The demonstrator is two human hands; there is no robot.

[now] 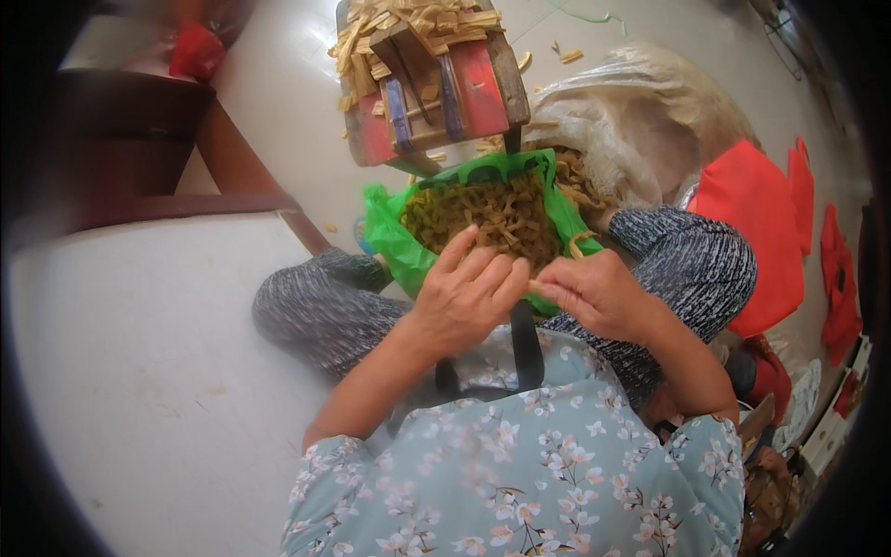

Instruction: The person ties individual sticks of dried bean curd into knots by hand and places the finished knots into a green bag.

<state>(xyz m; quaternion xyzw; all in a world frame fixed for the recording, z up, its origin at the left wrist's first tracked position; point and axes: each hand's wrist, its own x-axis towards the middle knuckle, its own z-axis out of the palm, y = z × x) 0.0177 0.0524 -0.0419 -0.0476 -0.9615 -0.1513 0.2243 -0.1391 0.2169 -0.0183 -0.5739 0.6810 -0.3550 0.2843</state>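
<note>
Our right hand point(599, 290) pinches a short tan strip point(535, 284) over the green plastic bag point(392, 246); our left hand point(469, 290) hides its own grip, so we cannot tell. Beyond stands a red wooden stool point(483, 82).

On your left you have a broad white surface point(158, 371) with a reddish-brown border point(172, 208) along its far edge. Beyond that border stands a dark brown piece of furniture point(121, 130), and a bright red bundle point(196, 52) sits past its far right corner. Toward the far edge of the pale floor point(278, 102) you see a thin green string point(594, 16) in a loose curve. Along the floor's right side, a large flat red sheet point(750, 232) lies near your knee, with a smaller red piece point(838, 278) farther right, just beside the wall side.
</note>
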